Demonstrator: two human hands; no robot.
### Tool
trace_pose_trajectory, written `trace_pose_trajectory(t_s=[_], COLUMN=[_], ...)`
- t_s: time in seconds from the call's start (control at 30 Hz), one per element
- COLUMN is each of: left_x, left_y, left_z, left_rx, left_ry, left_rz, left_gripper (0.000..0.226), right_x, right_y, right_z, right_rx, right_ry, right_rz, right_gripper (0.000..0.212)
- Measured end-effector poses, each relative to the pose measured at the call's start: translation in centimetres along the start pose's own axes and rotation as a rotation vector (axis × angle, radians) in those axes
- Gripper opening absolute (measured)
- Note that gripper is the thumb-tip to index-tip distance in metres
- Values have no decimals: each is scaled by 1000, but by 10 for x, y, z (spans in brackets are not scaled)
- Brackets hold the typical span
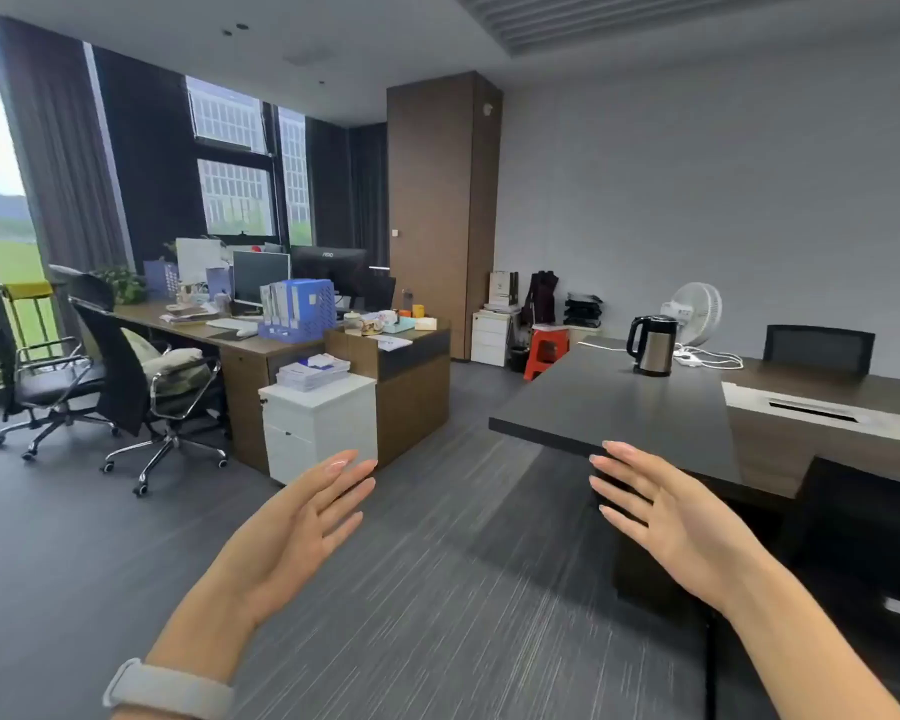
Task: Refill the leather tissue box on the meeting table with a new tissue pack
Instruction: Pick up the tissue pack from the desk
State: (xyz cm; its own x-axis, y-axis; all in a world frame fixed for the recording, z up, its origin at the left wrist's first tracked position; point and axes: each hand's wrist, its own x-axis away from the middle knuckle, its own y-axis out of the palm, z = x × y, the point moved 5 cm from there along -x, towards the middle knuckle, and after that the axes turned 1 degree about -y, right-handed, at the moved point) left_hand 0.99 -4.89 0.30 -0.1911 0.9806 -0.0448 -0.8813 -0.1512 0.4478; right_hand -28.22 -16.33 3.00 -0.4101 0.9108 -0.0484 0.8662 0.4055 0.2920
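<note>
My left hand and my right hand are held out in front of me over the grey carpet, palms facing each other, fingers spread, holding nothing. The dark meeting table stretches away at the right, its near corner just beyond my right fingertips. No leather tissue box shows on the visible part of the table. On the far work desk lie a teal pack and a pale box; whether either is a tissue pack I cannot tell.
A black and steel kettle stands on the meeting table beside a white power strip. A white drawer unit with stacked papers, two office chairs, a red stool and a fan stand around the room.
</note>
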Motion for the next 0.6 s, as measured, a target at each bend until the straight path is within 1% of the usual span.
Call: trace_pose_trajectory(t_s=[0.07,0.2,0.3,0.37,0.43,0.53,0.6], left_x=[-25,-85,-147,-196,-243,-308,-351], left_y=[-18,-64,-102,-126,-145,-168,-183], left_z=[-5,-14,-1,12,28,48,54], left_rx=[1,12,24,24,10,3,11], left_ry=[2,-13,-10,-19,-26,-30,-38], left_rz=[45,73,93,96,99,100,100], left_gripper=[110,106,105,104,104,105,106], right_x=[-31,-111,-187,-244,-298,-370,-415], right_y=[4,17,34,49,64,83,89], right_z=[15,56,79,87,89,89,91], right_rx=[14,19,-5,-20,-17,-15,-18], right_ry=[29,78,91,93,93,93,97], right_rz=[-6,-27,-24,-32,-28,-48,-65], right_gripper=[75,76,74,78,90,120,125])
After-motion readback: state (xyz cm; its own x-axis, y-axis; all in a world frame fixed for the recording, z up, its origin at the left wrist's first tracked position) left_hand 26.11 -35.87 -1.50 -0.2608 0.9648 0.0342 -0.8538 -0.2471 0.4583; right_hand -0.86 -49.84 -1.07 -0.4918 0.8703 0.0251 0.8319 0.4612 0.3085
